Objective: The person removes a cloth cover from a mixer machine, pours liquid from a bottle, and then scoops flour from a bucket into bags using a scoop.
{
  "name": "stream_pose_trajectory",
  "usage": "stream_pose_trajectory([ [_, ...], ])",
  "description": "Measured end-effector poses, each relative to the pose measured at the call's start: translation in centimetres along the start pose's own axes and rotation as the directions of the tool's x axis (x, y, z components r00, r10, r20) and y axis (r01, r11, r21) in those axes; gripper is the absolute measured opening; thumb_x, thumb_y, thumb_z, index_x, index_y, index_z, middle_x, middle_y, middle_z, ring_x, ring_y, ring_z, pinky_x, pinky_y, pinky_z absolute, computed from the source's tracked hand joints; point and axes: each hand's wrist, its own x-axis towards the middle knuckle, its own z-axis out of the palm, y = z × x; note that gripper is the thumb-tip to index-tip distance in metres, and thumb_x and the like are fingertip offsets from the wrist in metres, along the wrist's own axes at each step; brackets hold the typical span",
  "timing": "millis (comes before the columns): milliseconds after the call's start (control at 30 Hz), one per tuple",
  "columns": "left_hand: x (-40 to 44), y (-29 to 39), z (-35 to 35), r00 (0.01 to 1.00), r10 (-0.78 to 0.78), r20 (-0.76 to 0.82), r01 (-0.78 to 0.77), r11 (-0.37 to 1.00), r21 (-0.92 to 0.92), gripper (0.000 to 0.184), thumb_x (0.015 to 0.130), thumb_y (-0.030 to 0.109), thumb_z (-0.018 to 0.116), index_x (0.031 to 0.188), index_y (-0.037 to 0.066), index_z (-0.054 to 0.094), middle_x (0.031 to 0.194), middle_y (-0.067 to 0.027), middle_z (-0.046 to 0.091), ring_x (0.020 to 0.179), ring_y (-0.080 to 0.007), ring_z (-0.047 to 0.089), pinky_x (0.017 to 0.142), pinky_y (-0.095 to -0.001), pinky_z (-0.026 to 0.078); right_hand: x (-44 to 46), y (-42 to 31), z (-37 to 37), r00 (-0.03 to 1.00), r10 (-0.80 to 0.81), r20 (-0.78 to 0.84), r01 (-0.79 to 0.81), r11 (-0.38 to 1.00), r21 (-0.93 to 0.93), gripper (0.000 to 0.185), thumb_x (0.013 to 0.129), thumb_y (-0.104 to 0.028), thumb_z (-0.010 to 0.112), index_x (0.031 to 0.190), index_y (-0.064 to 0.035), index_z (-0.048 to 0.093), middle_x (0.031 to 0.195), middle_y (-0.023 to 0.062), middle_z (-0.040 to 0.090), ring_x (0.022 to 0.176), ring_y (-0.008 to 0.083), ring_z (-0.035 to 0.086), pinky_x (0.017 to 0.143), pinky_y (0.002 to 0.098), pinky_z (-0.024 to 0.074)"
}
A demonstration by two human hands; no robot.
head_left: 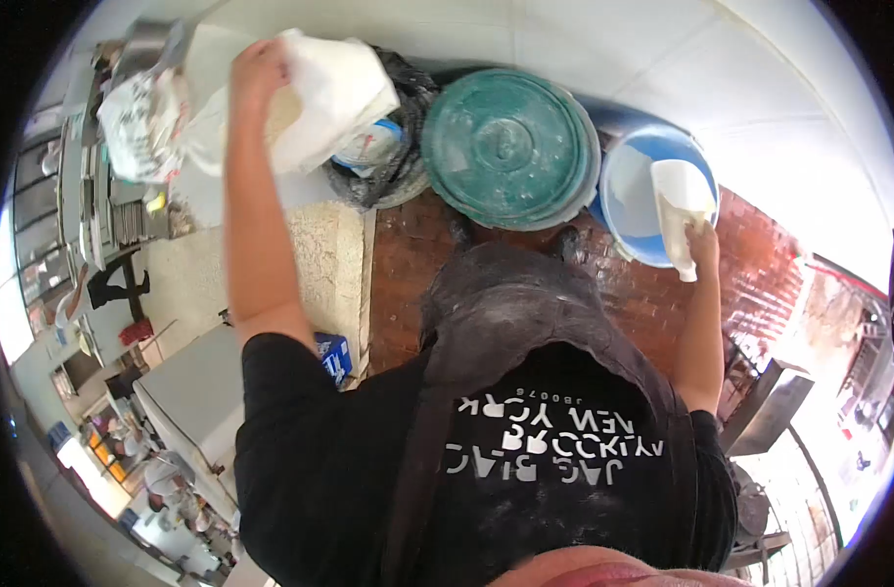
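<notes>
My left hand (261, 70) is closed on the rim of a white plastic bag (339, 98), which hangs tilted at the upper left. Pale contents show at the bag's near side. Over at the right, my right hand (702, 247) grips a white plastic scoop (675, 210) by its handle. The scoop is above a blue bucket (645, 247) that holds white powder, and some pale powder shows in the scoop. Partly behind the bag is a round dial scale with a blue rim (373, 147).
A green lidded bin (505, 147), dusted white, stands between my hands against the tiled wall. Black plastic (408, 98) covers a container beside it. Another printed white bag (143, 127) is at the far left. A blue box (333, 357) lies near my left elbow. Several people work in the background.
</notes>
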Motion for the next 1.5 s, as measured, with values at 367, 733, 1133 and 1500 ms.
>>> stream_pose_trajectory([
  [367,-11.9,-14.5,4.2,0.928,0.058,-0.369,0.055,0.956,0.289,0.015,0.090,0.011,0.051,0.079,0.001,0.054,0.080,-0.0055,0.049,0.068,-0.0191,0.050,0.061,-0.0335,0.042,12.2,14.3,20.0,0.962,0.175,0.212,-0.074,0.907,-0.414,0.024,0.086,-0.018,0.055,0.108,-0.0114,0.061,0.104,0.0163,0.068,0.102,0.0381,0.063,0.086,0.0538,0.0448],
  [733,-19.5,-23.6,7.6,0.862,-0.364,-0.353,0.463,0.848,0.257,0.036,0.096,0.034,0.057,0.115,0.003,0.052,0.077,-0.0023,0.052,0.060,-0.0122,0.049,0.054,-0.0235,0.044,23.1,15.0,37.1,0.954,0.216,0.207,-0.140,0.934,-0.329,0.032,0.088,-0.021,0.052,0.118,-0.0202,0.060,0.111,0.0085,0.068,0.107,0.0297,0.063,0.090,0.0562,0.0425],
  [1133,-22.0,-23.1,10.7,0.832,-0.426,-0.354,0.509,0.841,0.182,0.036,0.097,0.030,0.056,0.121,0.004,0.051,0.076,-0.0020,0.053,0.062,-0.0103,0.049,0.055,-0.0237,0.041,17.5,19.0,30.6,0.993,0.082,0.086,-0.094,0.985,0.144,0.053,0.085,-0.030,0.065,0.131,-0.0074,0.053,0.128,0.0179,0.059,0.120,0.0319,0.055,0.101,0.0399,0.0415],
  [1500,-18.2,-26.0,3.2,0.940,-0.277,-0.198,0.279,0.960,-0.017,0.029,0.093,0.020,0.057,0.117,0.005,0.054,0.078,-0.0009,0.053,0.065,-0.0101,0.050,0.055,-0.0259,0.045,4.5,11.9,10.2,0.987,0.136,0.086,-0.161,0.861,0.482,0.046,0.083,-0.018,0.070,0.121,0.0025,0.057,0.110,0.0181,0.066,0.100,0.0264,0.061,0.089,0.0374,0.0456],
])
